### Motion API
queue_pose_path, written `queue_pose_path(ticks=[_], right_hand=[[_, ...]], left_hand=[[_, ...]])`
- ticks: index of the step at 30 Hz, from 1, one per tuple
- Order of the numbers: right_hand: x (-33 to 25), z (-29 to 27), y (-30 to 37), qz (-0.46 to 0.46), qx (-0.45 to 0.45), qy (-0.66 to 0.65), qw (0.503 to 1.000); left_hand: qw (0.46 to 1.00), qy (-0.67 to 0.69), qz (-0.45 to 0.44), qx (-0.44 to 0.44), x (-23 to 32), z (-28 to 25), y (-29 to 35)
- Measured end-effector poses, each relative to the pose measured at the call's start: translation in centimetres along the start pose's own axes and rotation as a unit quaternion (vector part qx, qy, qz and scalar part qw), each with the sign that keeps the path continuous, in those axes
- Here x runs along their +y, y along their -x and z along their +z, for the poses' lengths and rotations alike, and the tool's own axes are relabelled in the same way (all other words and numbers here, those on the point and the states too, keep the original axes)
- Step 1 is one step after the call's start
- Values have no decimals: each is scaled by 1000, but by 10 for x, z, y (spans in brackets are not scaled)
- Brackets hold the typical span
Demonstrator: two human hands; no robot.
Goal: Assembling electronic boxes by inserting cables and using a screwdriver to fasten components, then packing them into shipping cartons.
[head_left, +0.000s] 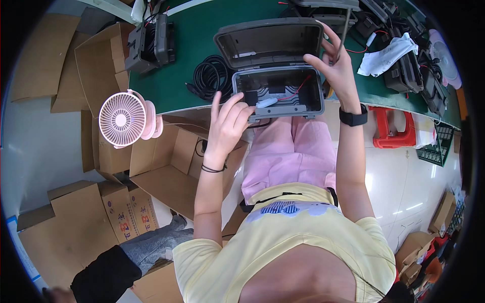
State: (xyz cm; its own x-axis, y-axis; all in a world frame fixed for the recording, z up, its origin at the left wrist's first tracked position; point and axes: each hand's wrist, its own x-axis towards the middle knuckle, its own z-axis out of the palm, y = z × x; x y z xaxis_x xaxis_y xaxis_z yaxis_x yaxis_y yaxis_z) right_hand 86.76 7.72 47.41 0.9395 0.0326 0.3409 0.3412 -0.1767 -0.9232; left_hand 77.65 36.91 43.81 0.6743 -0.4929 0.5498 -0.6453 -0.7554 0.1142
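A grey hinged plastic case is tilted at the table's front edge with its lid raised. My left hand grips the case's near left corner, some fingers bent and the index finger sticking up. Inside the case, close to those fingertips, lies a white connector with a thin red wire. My right hand is at the lid's right side, thumb and index finger apart. A thin metal rod runs through its fingers; its lower end is hidden by the hand.
A coiled black cable lies left of the case on the green table. Another grey case stands at the far left, several more at right by a white packet. A pink fan and cardboard boxes are at left. A person's sleeve shows lower left.
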Motion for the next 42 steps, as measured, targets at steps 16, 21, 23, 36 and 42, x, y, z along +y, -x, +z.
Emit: queue_pose_path(ticks=[16,21,23,36,42], right_hand=[[-32,5,4,86,54,-89,991],[-31,5,4,83,59,-92,991],[-31,5,5,81,53,-87,991],[-32,12,8,83,75,-88,990],[-33,6,10,101,16,-107,989]], left_hand=[[989,-114,44,81,2,-13,-15],[967,-214,17,140,7,3,8],[955,-239,32,170,10,7,11],[994,31,-26,-99,9,-20,-26],[991,52,-88,84,6,-2,-22]])
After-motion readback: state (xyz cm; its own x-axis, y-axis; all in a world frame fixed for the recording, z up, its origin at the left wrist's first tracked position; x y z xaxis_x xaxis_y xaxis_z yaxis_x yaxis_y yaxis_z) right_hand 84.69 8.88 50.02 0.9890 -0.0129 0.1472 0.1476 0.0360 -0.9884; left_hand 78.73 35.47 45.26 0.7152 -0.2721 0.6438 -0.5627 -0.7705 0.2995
